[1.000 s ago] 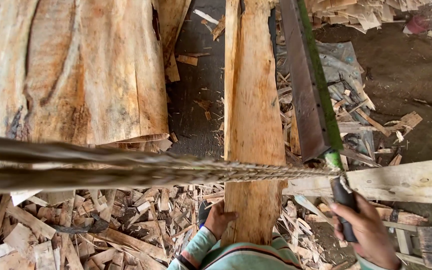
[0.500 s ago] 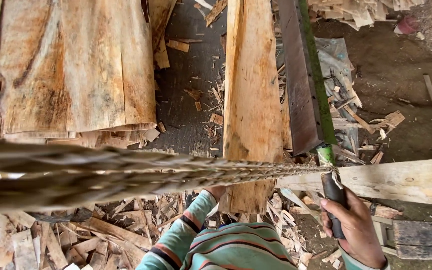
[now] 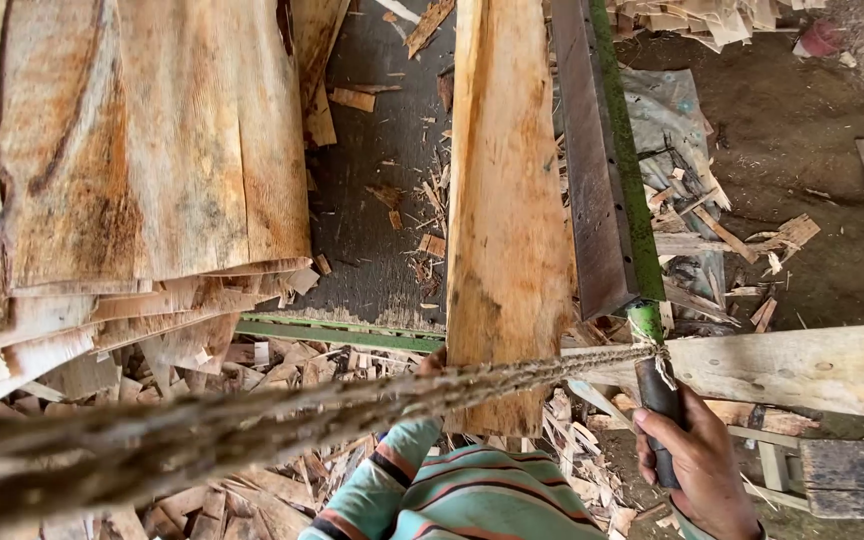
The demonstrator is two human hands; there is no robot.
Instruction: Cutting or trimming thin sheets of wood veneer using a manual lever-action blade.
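View from above, looking down at a person's striped sleeve and a wood-cutting station. The right hand [image 3: 704, 462] is clenched around the dark handle [image 3: 660, 420] of a long lever blade [image 3: 600, 160], low at the right. The blade is a flat steel bar with a green edge, running away from the viewer, tilted slightly left at the top. A frayed rope [image 3: 352, 400] is tied to the blade just above the handle and stretches left across the lower part of the view, thick and blurred where it nears the camera.

A long pale plank [image 3: 504, 210] lies just left of the blade, parallel to it, on a dark counter [image 3: 377, 220]. The left hand [image 3: 432, 362] is at the plank's near end, mostly hidden behind the rope; only a bit of it shows, and whether it grips the plank cannot be told.

At the left, a stack of thin wood sheets [image 3: 142, 150] covers the counter. A pale beam [image 3: 812, 365] crosses at the right, behind the handle. Wood scraps [image 3: 282, 370] litter the floor below the counter and around the blade.
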